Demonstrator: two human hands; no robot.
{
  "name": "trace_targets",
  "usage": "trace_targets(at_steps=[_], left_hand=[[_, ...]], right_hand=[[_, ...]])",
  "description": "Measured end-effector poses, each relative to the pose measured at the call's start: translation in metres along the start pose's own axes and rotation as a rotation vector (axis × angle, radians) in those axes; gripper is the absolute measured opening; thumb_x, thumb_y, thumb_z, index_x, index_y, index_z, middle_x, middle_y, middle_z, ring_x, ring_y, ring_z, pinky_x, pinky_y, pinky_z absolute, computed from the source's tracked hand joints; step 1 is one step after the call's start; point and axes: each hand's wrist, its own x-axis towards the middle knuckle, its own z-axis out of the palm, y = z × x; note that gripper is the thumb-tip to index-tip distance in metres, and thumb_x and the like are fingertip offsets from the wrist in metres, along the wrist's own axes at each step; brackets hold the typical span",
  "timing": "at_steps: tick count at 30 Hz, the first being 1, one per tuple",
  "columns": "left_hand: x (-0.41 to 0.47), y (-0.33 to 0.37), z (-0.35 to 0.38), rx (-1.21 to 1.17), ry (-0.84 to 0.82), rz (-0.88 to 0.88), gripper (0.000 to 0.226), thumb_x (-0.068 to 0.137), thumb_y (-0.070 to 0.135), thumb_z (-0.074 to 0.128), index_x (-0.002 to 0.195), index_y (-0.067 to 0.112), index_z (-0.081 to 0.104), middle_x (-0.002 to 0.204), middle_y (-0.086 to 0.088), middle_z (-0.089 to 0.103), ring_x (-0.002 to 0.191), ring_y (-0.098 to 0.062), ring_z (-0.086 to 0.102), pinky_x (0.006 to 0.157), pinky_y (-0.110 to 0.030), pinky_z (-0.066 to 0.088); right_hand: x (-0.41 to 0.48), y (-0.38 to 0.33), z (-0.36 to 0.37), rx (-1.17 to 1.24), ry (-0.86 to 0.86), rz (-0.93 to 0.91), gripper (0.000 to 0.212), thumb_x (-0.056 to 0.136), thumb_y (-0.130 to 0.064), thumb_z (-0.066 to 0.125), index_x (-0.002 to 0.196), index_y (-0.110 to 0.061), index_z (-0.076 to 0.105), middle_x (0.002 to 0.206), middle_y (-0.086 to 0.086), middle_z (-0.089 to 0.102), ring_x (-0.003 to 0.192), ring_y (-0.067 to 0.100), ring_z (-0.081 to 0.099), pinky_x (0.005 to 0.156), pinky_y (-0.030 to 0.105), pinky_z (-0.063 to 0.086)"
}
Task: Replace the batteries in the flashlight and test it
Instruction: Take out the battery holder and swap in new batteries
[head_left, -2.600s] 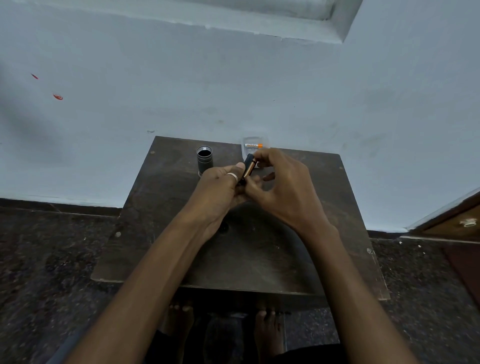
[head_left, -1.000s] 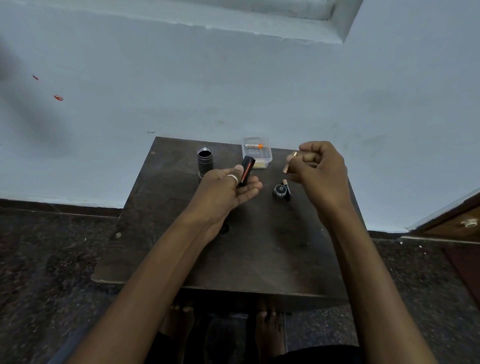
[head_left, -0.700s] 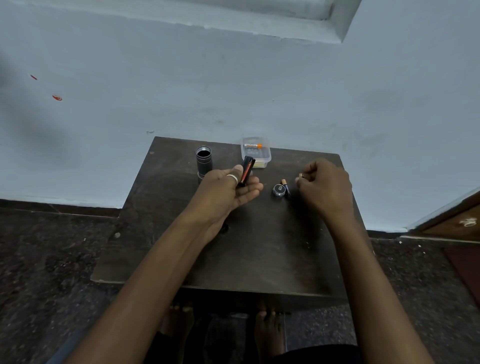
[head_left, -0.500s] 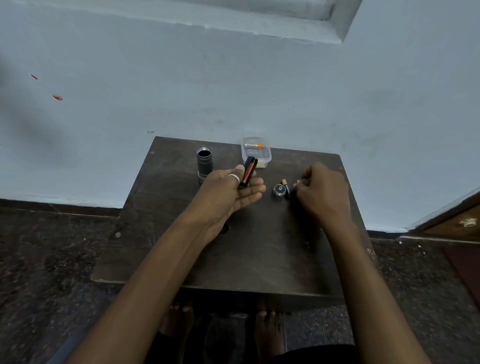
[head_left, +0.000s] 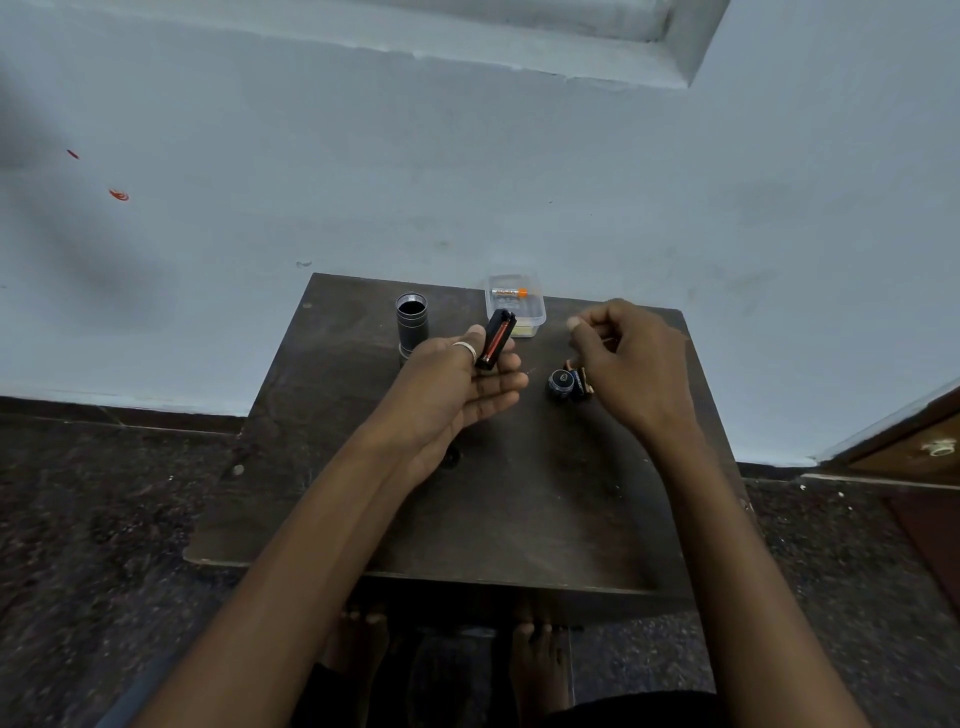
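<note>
One battery holder in left hand.

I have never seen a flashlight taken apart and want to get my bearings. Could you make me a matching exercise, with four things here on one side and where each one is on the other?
Things
1. flashlight body
2. battery holder
3. clear plastic box
4. end cap

Places
A. lying on the table beside loose batteries, near the right hand
B. standing upright, open end up, towards the far-left corner
C. pinched in the left hand
D. at the table's far edge, with a battery inside

Pairs: 1-B, 2-C, 3-D, 4-A
</note>
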Motion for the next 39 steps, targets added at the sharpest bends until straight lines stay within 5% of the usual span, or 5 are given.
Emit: trace_targets(at_steps=[4,12,21,28,39], left_hand=[[0.001,0.0,0.0,-0.017,0.008,0.01,0.037,0.107,0.029,0.037,0.114,0.003,0.063,0.078,-0.002,0.07,0.071,-0.012,0.072,0.065,-0.026,0.059],[0.001,0.0,0.001,0.022,-0.007,0.037,0.034,0.107,0.029,0.036,0.107,0.012,0.066,0.074,-0.001,0.074,0.068,-0.01,0.07,0.069,-0.029,0.059],[0.005,-0.006,0.004,0.196,0.065,0.237,0.021,0.098,0.025,0.058,0.111,0.01,0.065,0.084,0.003,0.071,0.072,-0.005,0.066,0.073,-0.029,0.061],[0.007,-0.007,0.001,0.289,0.057,0.266,0.027,0.104,0.025,0.046,0.1,0.014,0.071,0.088,-0.002,0.072,0.078,-0.009,0.068,0.08,-0.034,0.06],[0.002,-0.004,0.0,0.233,0.011,0.242,0.033,0.106,0.023,0.041,0.095,0.013,0.071,0.09,-0.008,0.073,0.08,-0.011,0.072,0.081,-0.033,0.06]], right_hand=[[-0.004,-0.014,0.005,0.195,-0.084,-0.031,0.011,0.091,-0.032,0.07,0.087,-0.021,0.071,0.075,-0.004,0.074,0.073,0.012,0.074,0.072,0.033,0.06],[-0.012,-0.023,0.015,0.231,-0.289,-0.166,0.059,0.071,-0.028,0.089,0.124,-0.023,0.065,0.112,-0.014,0.07,0.104,0.001,0.066,0.085,0.029,0.058],[-0.012,-0.02,0.019,0.11,-0.116,-0.382,0.055,0.074,-0.022,0.077,0.126,-0.014,0.066,0.104,-0.006,0.07,0.095,0.008,0.067,0.076,0.029,0.059],[-0.011,-0.02,0.018,0.092,-0.116,-0.446,0.055,0.075,-0.025,0.082,0.127,-0.014,0.067,0.101,-0.009,0.066,0.093,0.009,0.065,0.076,0.022,0.055],[-0.01,-0.019,0.018,0.072,-0.06,-0.472,0.042,0.08,-0.024,0.073,0.12,-0.012,0.069,0.108,0.001,0.07,0.095,0.013,0.067,0.067,0.036,0.058]])
